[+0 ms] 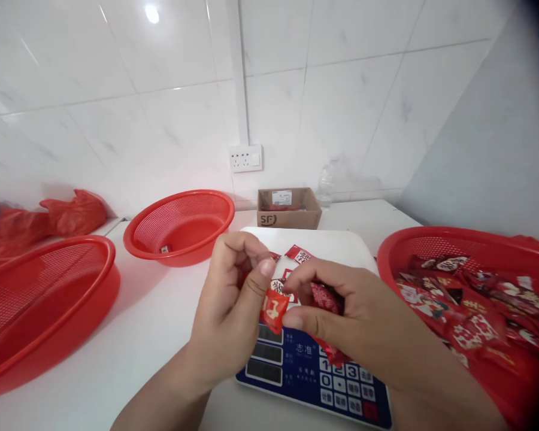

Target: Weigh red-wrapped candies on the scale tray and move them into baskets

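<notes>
Over a digital scale (pixel 309 374) both hands work close together. My left hand (pixel 227 305) is closed, its thumb and fingers pinching a small orange-red packet (pixel 275 311) with pale lettering; a bit of red wrapper also shows behind its fingers. Curled around several dark red packets (pixel 327 298) is my right hand (pixel 341 305), whose thumb tip reaches the orange-red packet's edge. Whether that thumb presses on it I cannot tell. On the white weighing plate (pixel 345 245) behind the fingers lie red-and-white packets (pixel 299 254), partly hidden by my hands.
A red basket (pixel 388 257) heaped with red packets stands at right. At left are two more red baskets, the farther one (pixel 227 224) holding one small packet (pixel 164 249). Behind are a cardboard box (pixel 290 220), a clear bottle (pixel 327 182) and red plastic bags (pixel 74 214).
</notes>
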Available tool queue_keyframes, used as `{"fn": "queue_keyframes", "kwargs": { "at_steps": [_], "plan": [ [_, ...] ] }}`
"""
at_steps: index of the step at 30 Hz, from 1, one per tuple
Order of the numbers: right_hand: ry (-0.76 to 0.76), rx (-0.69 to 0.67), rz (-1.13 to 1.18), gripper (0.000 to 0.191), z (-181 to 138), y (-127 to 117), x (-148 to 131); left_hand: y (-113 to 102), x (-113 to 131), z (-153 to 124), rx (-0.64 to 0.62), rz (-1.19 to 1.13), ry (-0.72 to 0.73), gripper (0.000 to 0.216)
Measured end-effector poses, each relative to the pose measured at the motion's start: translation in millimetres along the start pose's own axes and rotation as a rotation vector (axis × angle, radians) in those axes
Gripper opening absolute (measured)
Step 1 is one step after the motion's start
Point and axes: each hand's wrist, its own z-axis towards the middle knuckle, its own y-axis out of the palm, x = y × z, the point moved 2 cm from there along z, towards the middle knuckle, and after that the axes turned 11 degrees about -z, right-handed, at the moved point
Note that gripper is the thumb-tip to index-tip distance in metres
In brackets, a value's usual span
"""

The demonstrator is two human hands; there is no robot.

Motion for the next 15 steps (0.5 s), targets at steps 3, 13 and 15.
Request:
{"fn": "queue_keyframes", "kwargs": {
  "at_steps": [3,13,15],
  "plan": [
    [-0.051,-0.037,-0.061,0.025,1.3,2.8,-0.5,2.7,-3.3,-2.6,0.021,0.121,0.16,0.011],
    [0.128,0.116,-0.399,0.028,13.3,-20.8,23.3,-7.9,-21.0,17.5,-0.039,0.464,-0.029,0.014],
    [0.112,0.155,-0.524,0.027,16.5,-23.5,29.8,-9.0,-23.8,20.4,-0.038,0.517,-0.033,0.016]
  ]
}}
